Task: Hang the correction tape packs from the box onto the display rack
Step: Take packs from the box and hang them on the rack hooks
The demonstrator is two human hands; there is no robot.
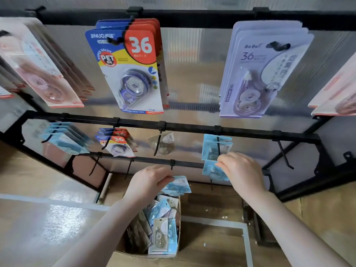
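Note:
A cardboard box (179, 228) on the floor below holds several blue and beige correction tape packs (163, 226). My left hand (148, 182) grips a light-blue pack (178, 185) just above the box. My right hand (242, 172) pinches another light-blue pack (212, 170) at the end of a black hook (218, 147) on the lower rail of the display rack (192, 127). A few blue packs (212, 146) hang on that same hook behind it.
The upper rail carries JINUO "36" packs (133, 74), lilac BoBo packs (256, 78) and pink packs (38, 70) at both sides. The lower rail holds blue packs (65, 140), small "36" packs (117, 143), a beige pack (163, 143) and a bare hook (285, 155) at right.

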